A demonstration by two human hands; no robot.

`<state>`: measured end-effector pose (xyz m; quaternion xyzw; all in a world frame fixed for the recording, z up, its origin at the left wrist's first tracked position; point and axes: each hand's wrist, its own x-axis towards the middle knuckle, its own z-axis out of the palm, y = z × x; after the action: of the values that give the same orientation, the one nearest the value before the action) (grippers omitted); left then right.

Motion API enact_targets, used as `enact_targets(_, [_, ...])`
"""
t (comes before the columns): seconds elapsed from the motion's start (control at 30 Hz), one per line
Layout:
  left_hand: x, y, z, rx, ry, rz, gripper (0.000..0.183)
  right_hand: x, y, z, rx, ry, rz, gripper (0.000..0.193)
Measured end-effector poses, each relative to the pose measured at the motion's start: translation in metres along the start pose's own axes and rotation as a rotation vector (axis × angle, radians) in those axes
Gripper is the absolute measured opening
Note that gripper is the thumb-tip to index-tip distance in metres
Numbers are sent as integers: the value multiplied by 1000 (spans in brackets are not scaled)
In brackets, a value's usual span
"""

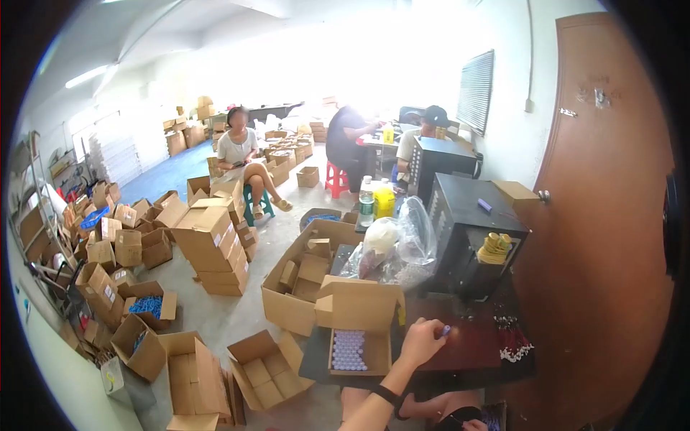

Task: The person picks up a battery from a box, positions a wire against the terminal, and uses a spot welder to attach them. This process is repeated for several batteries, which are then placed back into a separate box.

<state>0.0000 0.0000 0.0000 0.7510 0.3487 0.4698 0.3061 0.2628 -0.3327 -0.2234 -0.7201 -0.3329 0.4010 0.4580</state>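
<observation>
My left hand [422,343] reaches over the dark table and pinches a purple cylindrical battery cell [446,330] between its fingertips. Just left of it, an open cardboard box [375,352] holds rows of purple battery cells [349,350] in its left part. My right hand [473,425] is low at the bottom edge, mostly cut off, and its fingers are too small and dark to read. Beside it is a container of purplish items [494,415], partly out of frame. Red and black wires with white ends [514,337] lie on the table's right side.
A black machine [467,230] with yellow bundled parts [494,248] on its front stands at the table's back. Clear plastic bags [413,241] lie beside it. Open cartons [266,370] and stacked boxes [208,241] crowd the left floor. Several people sit farther back. A brown door [604,215] is right.
</observation>
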Motion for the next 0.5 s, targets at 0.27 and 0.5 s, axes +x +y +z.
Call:
enact_targets(0.27, [-2,-7,1,23,51,73,16,-40,-72,14,63,38,197,16])
enact_targets(0.5, [-3,-14,9,15,99,80,14,-59,-86,18,41,32,128,17])
